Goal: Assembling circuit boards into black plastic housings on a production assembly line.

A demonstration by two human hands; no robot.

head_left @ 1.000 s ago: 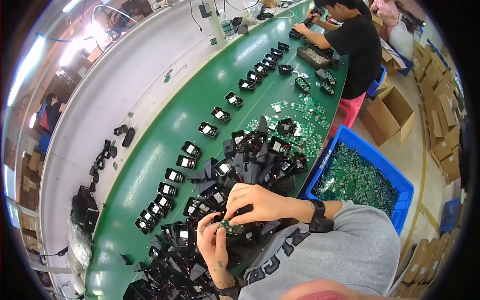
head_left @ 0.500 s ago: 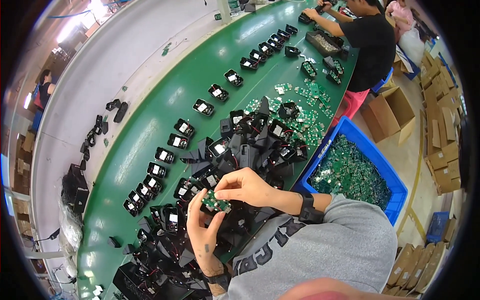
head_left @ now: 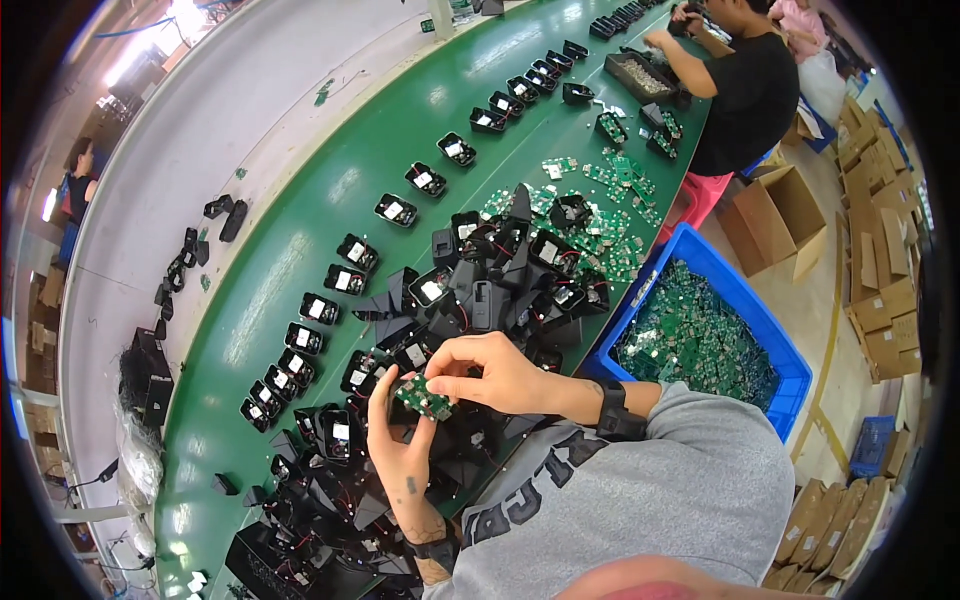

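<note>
A small green circuit board [head_left: 424, 398] is held up between my two hands, above a heap of black plastic housings [head_left: 482, 302]. My left hand [head_left: 400, 455] grips the board from its near and left sides with thumb and fingers. On the far right corner, my right hand [head_left: 497, 375] has its thumb and bent index finger pinched against it. The board's underside, and anything beneath it, is hidden by my fingers. Many housings in the heap stand open, showing red wires and white labels.
Left of the heap, open housings [head_left: 320, 308] form a curved row along the green table [head_left: 250, 330]. Loose green boards [head_left: 620, 180] lie at the far right. A blue bin [head_left: 792, 405] full of boards stands by my right arm. A co-worker [head_left: 750, 90] sits beyond.
The view has shifted slightly, so the table's things appear a little farther left. The board remains between my hands, tilted a bit differently. The co-worker's hands have moved to the right.
</note>
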